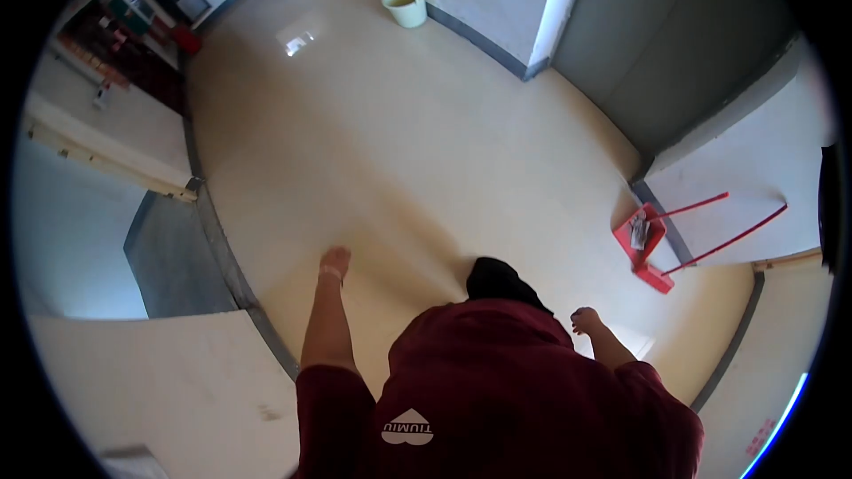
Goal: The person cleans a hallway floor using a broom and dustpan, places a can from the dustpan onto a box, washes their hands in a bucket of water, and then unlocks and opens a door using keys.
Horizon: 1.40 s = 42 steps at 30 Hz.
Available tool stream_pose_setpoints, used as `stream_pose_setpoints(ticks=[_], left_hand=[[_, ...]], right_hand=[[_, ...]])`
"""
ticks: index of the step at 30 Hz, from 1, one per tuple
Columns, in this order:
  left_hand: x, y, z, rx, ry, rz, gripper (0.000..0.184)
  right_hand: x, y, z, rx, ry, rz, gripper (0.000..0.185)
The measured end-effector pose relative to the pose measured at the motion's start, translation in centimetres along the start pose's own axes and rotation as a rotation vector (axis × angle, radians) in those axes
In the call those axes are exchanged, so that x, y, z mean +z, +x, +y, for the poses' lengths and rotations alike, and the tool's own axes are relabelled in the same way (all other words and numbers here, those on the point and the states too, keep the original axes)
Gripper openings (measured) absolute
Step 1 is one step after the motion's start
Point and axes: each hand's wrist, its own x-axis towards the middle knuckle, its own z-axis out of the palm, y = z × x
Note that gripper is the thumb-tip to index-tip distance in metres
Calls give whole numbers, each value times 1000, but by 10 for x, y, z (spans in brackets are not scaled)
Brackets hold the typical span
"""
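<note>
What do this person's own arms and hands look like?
The left hand and right hand wear no gloves. Short, plain maroon sleeves leave the forearms bare. A thin band seems to circle the left wrist, too small to make out clearly.

dressed in a deep maroon shirt, cut loose and softly wrinkled across the front. wears short sleeves of the same maroon, reaching to around the elbows. bears on the left chest a white heart-shaped print, lettered in dark capitals seeming to read "tiumiu", upside down from above. shows black clothing beyond the shirt, too dark for detail, and a thin band at the left wrist, above a bare left hand.
</note>
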Motion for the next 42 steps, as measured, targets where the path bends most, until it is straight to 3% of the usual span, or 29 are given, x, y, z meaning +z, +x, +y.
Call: stream_pose_setpoints(ticks=[1, 3, 6, 8, 9, 10, 12, 13, 14, 16, 17, 18, 20, 22, 24, 26, 28, 30, 31, 32, 33, 34, 35, 36, 38, 42], left_hand=[[-8, 43, 18, 102, -205, 93, 33], [-58, 68, 114, 24, -487, 13, 32], [-66, 148, 151, 155, -461, -42, 31], [-45, 210, 121, 222, -177, -38, 32], [-49, 215, 121, 95, -168, -101, 33], [-51, 219, 108, 4, -115, -158, 35], [-61, 223, 82, -218, -28, -329, 37], [-80, 217, 82, -357, -61, -429, 39], [-79, 216, 57, -254, 7, -313, 40], [-51, 227, -34, -273, -195, -128, 28], [-67, 221, -31, -422, -260, -167, 23], [-114, 205, 28, -593, -196, -279, 31], [-111, 212, -13, -572, -98, -366, 30], [-124, 219, 6, -796, -272, -246, 28], [-117, 256, -20, -905, -346, -430, 28], [-138, 310, 17, -832, -329, -446, 29], [-169, 392, 38, -753, -301, -473, 29], [-168, 466, 40, -812, -576, -259, 16], [-201, 513, 73, -747, -418, -389, 30], [-209, 572, 70, -560, -259, -367, 35], [-223, 615, 88, -205, 98, 81, 36], [-277, 654, 140, -136, -95, 37, 44], [-317, 685, 183, -55, -219, 88, 38], [-339, 724, 206, -139, -430, 15, 29], [-390, 771, 267, -96, -636, 63, 26], [-406, 842, 303, -89, -821, 137, 26]], right_hand=[[4, 3, -13, 9, 43, 1, 20], [10, 20, -43, 36, -39, -80, 21], [-1, 36, -148, 25, -199, -197, 28], [-14, 81, -205, -102, -282, -133, 34], [-23, 114, -232, -294, -525, -59, 32], [-38, 152, -265, -223, -598, -293, 28], [-66, 242, -312, -359, -624, -299, 23], [-91, 250, -378, -369, -752, -188, 23], [-119, 250, -433, -514, -558, -23, 25], [-160, 270, -540, -734, -619, 234, 27], [-176, 292, -585, -724, -543, 308, 26], [-196, 306, -630, -864, -690, 303, 24], [-216, 318, -724, -801, -621, 325, 25], [-217, 339, -794, -827, -543, 369, 27], [-207, 350, -860, -678, -402, 429, 37], [-191, 365, -898, -672, -495, 367, 43], [-167, 425, -896, -661, -891, 356, 39], [-177, 422, -909, -520, -772, 168, 25], [-191, 431, -918, -515, -795, 165, 25], [-203, 452, -924, -472, -811, 111, 25], [-210, 469, -931, -423, -816, 47, 25], [-222, 485, -949, -389, -815, 129, 26], [-239, 481, -980, -398, -707, 158, 25], [-250, 494, -1005, -422, -580, 203, 27], [-271, 509, -1065, -477, -458, 259, 32], [-293, 586, -1187, -581, -590, 379, 40]])
